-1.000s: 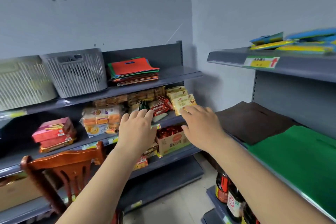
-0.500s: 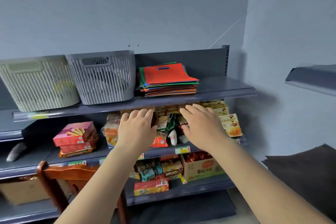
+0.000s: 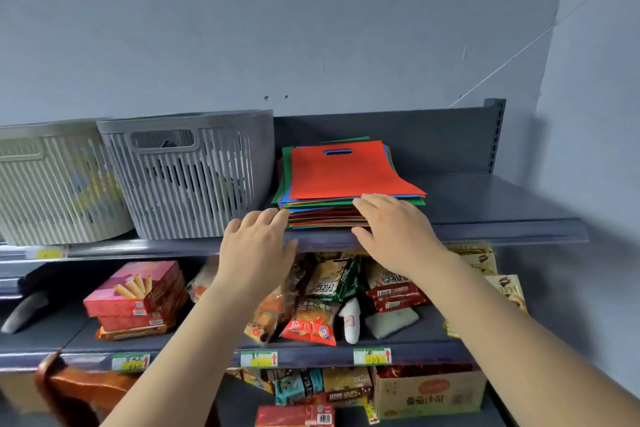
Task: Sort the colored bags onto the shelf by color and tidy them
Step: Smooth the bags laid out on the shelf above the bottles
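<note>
A grey wall backs the top shelf [image 3: 485, 218], where a stack of colored bags [image 3: 346, 180], red one uppermost, lies at frame centre beside a grey basket [image 3: 187, 173]. Left hand [image 3: 258, 246] and right hand [image 3: 398, 232], fingers extended, reach its front edge.

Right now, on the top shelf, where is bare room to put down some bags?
The top shelf is bare to the right of the bag stack, up to its end post. Left is crowded: the grey basket stands close beside the stack, the beige basket beyond it.
</note>
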Demonstrator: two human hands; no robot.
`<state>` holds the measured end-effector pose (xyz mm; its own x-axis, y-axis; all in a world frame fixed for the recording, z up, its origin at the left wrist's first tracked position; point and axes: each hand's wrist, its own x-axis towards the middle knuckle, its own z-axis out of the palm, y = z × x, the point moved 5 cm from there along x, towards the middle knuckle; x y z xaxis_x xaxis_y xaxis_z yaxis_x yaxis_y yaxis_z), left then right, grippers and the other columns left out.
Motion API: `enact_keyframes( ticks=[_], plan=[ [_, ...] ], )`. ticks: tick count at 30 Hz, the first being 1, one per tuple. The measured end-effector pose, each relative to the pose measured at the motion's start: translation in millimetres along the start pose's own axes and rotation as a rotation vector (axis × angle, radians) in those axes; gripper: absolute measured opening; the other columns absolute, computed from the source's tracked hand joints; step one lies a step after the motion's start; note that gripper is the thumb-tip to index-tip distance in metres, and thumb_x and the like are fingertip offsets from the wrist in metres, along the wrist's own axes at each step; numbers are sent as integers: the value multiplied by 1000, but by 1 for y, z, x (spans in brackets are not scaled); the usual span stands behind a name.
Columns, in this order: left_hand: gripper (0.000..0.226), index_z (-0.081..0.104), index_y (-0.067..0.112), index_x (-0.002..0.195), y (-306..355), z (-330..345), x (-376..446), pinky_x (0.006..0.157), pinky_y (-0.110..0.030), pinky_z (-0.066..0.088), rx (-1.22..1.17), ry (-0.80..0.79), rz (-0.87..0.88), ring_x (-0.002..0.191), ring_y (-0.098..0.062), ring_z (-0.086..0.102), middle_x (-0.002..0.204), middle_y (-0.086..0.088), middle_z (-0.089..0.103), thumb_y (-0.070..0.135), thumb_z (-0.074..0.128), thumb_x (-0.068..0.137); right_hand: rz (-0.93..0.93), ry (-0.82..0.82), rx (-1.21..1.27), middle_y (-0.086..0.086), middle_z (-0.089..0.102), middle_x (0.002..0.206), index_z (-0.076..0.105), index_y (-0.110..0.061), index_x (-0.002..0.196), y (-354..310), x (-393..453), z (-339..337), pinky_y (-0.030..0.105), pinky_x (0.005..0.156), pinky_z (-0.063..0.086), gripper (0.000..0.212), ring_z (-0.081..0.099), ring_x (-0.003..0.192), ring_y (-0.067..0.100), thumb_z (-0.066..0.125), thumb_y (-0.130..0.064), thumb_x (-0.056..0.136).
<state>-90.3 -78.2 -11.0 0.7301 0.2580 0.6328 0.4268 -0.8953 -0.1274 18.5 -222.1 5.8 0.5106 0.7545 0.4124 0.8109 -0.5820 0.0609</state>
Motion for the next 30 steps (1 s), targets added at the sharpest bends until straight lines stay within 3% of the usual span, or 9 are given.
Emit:
enact_keyframes(
  ticks=[9, 14, 17, 22, 25, 27, 30],
  plan=[
    [35, 67, 9, 106, -21, 47, 72, 71, -41, 53, -71, 58, 29, 88, -29, 68, 102, -5, 70, 30, 70, 78, 18, -77, -5, -2, 28, 154, 27, -20, 148, 30, 88, 43, 30, 114, 20, 52, 23, 143, 14, 27, -43, 101],
    [40, 67, 10, 107, -31, 65, 93, 72, -39, 54, -148, 38, 14, 88, -28, 68, 101, -4, 71, 37, 53, 81, 60, -160, 11, -3, 58, 131, 53, -25, 132, 40, 108, 53, 36, 90, 47, 50, 52, 120, 21, 28, -53, 98],
    [43, 67, 9, 108, -37, 72, 97, 74, -38, 54, -195, 55, 7, 89, -27, 68, 101, -4, 71, 41, 47, 86, 54, -121, -17, -3, 66, 116, 62, -26, 119, 42, 110, 53, 37, 84, 50, 53, 58, 108, 21, 27, -58, 96],
    [58, 64, 10, 114, -43, 74, 99, 78, -38, 51, -336, 58, -12, 94, -29, 65, 107, -4, 69, 48, 29, 88, 53, -114, 3, -6, 64, 121, 56, -36, 128, 48, 103, 46, 32, 86, 45, 52, 56, 112, 20, 29, -63, 92],
    [63, 62, 9, 118, -45, 73, 100, 81, -36, 48, -386, 86, -32, 100, -29, 62, 113, -4, 67, 52, 28, 88, 80, -55, -34, -4, 68, 96, 63, -29, 109, 55, 99, 44, 31, 70, 40, 44, 60, 94, 23, 26, -51, 98],
    [68, 59, 12, 123, -44, 75, 102, 84, -35, 45, -413, 48, -63, 106, -26, 60, 118, -3, 65, 57, 25, 85, 124, 11, -89, -5, 53, 68, 53, -19, 87, 63, 99, 47, 31, 58, 34, 37, 53, 73, 24, 25, -38, 101],
    [85, 54, 19, 131, -35, 80, 107, 94, -30, 40, -435, -85, -13, 117, -18, 54, 127, 4, 60, 70, 18, 73, 244, 164, 0, -6, 36, 56, 38, -17, 72, 76, 99, 45, 30, 46, 22, 31, 40, 57, 21, 31, -27, 101]
  ],
)
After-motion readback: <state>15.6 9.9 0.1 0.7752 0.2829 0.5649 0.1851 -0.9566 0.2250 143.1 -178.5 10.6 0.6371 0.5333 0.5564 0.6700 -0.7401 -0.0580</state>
